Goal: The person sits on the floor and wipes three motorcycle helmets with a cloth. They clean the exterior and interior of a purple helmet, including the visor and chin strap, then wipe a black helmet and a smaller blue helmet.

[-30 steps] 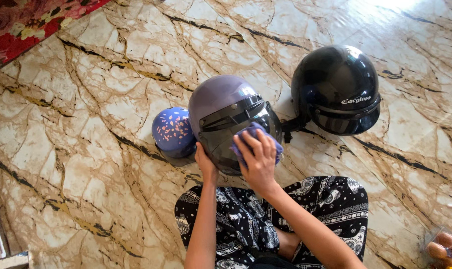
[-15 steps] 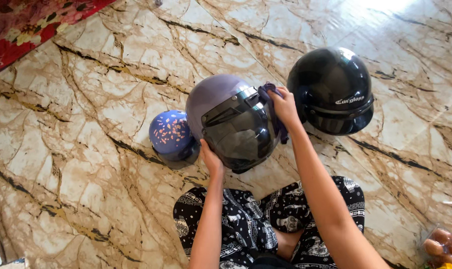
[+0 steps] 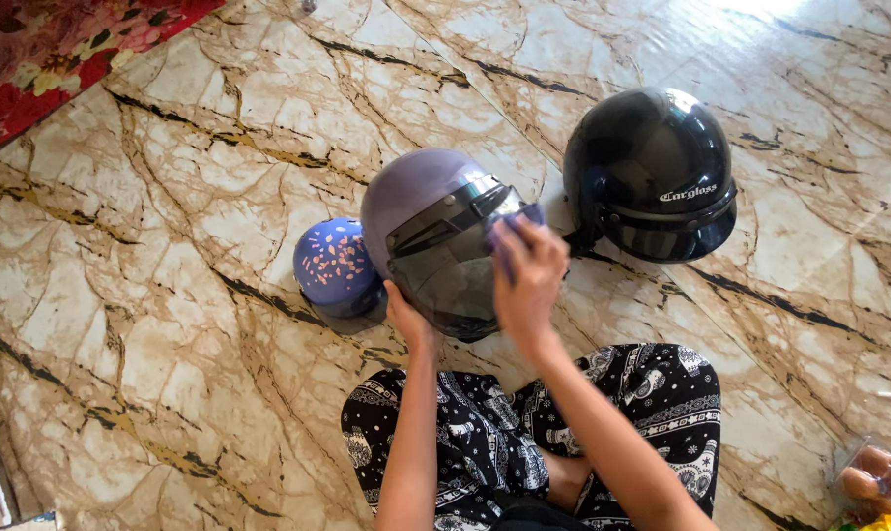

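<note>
Right hand (image 3: 527,280) pressing a purple cloth (image 3: 509,224) onto grey helmet (image 3: 440,236) visor, left hand (image 3: 406,320) apparently gripping its lower edge, black helmet (image 3: 652,167) beside

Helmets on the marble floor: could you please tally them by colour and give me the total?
Grey-purple helmet with dark visor, steadied by the left hand and wiped by the right hand with a purple cloth: 1
Glossy black helmet: 1
Small blue helmet with pale speckles: 1
Total: 3 helmets
</note>
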